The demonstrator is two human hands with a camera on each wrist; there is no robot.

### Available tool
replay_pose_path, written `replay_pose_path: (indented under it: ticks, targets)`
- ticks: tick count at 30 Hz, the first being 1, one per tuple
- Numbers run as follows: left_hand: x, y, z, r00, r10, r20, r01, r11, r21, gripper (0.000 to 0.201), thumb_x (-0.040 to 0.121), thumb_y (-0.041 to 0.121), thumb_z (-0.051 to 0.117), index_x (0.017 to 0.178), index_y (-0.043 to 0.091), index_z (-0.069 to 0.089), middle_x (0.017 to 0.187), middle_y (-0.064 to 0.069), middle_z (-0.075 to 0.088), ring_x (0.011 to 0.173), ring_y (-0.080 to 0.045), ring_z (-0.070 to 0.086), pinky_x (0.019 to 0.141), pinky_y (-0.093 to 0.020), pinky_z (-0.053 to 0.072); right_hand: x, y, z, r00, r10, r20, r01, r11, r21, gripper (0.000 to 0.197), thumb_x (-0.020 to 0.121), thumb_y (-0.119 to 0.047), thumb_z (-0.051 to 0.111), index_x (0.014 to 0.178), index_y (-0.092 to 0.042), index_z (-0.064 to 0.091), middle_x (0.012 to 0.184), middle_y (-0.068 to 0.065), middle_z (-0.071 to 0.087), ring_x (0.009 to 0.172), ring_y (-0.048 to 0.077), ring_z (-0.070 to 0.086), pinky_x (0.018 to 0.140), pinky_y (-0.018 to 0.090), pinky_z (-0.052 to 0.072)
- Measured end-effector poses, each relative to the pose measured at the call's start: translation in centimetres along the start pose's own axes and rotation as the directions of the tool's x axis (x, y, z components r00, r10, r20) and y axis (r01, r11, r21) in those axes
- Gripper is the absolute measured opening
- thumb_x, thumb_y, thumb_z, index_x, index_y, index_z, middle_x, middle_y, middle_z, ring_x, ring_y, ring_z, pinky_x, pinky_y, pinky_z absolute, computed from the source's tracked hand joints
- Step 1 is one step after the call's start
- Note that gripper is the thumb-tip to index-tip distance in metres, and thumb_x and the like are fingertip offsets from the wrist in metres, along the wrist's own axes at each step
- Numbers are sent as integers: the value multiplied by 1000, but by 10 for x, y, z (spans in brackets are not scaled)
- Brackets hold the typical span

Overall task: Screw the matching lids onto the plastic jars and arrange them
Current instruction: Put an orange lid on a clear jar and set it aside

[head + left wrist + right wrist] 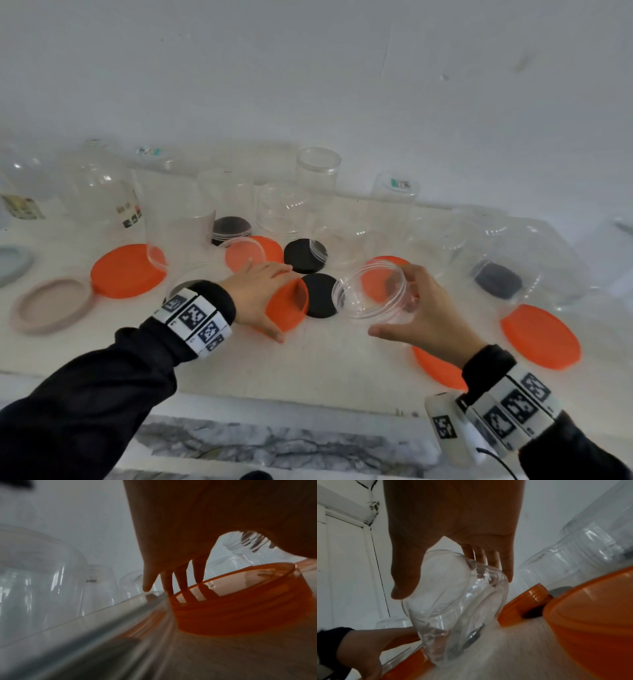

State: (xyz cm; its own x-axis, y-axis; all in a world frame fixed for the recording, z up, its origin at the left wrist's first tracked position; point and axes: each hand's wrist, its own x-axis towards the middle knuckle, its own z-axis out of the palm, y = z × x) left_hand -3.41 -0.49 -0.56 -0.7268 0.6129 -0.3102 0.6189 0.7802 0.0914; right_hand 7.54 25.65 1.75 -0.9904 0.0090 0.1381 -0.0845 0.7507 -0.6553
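Observation:
My left hand (263,298) grips a small orange lid (291,306) near the table's middle, fingers over its top and thumb under it. The lid is tilted, its open side facing right. In the left wrist view my fingers (181,582) reach over the far rim of the orange lid (240,601). Just to the right, my right hand (411,308) holds a small clear jar (373,294) above the table, tilted with its mouth toward the lid. The right wrist view shows the clear jar (453,608) between thumb and fingers (494,559). Lid and jar are a little apart.
Several clear jars (318,168) stand along the back wall. Loose lids lie around: large orange ones (128,270) (541,337), black ones (320,299) (303,255), a pink one (51,305). The table's front edge (274,394) runs below my wrists.

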Motion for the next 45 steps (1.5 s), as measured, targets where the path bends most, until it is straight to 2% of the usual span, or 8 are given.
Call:
replay_pose_path:
  ticks: [6,12,17,20,26,33,41,45]
  targets:
    - [3,5,2,998,-8,-65,3,998,-65,101,63,51,76,143,27,19,148,4,19,135,-19,21,112,-39,18,-17,9,4,998,40,50,-45,994,97,90,56,-42,85,128,-26,33,124,-12,46,111,7,47,85,13,36]
    - [-9,6,2,981,-23,-194,-59,912,-406,104,62,36,84,143,23,21,144,6,19,130,-12,24,105,-26,27,-22,15,15,995,54,85,-71,974,214,92,58,-39,84,130,-23,28,129,-9,40,118,6,41,87,10,33]
    - [-25,10,-4,919,-60,-389,-180,815,-551,114,43,66,66,141,25,26,134,17,23,116,11,21,94,-10,24,-22,18,28,993,67,97,-92,954,285,91,56,-33,87,126,-27,29,128,-7,39,119,8,41,96,20,38]
    - [-31,20,-8,894,-46,-445,-235,799,-554,114,44,67,65,142,24,27,140,17,27,119,11,23,97,-12,23,-22,17,36,988,81,130,-121,934,337,90,56,-27,88,125,-28,29,126,-7,41,119,8,42,95,21,41]
    - [-30,47,-11,872,78,-483,-336,813,-475,109,50,69,65,142,23,29,148,12,27,135,-2,23,111,-26,23,-25,11,48,979,77,189,-152,896,417,87,60,-19,87,127,-23,32,130,-8,40,122,4,40,86,4,40]
    - [-24,75,-15,865,242,-439,-357,912,-201,108,51,78,50,140,18,36,146,11,31,129,-5,22,107,-29,25,-25,5,57,983,42,179,-123,871,475,89,59,-16,88,131,-22,37,128,-11,46,121,6,45,99,25,41]
    - [-19,76,-15,895,243,-374,-311,941,-134,111,49,81,45,140,19,35,146,11,30,129,-7,22,108,-34,28,-25,3,57,983,51,175,-128,877,464,87,59,-17,87,129,-24,37,126,-12,46,120,5,45,98,23,41]
    - [-20,77,-16,904,237,-356,-305,941,-148,106,54,73,58,141,18,34,147,10,29,129,-7,21,108,-32,26,-25,3,57,982,55,180,-133,878,460,88,59,-18,88,130,-23,36,127,-12,45,121,7,44,101,26,41]
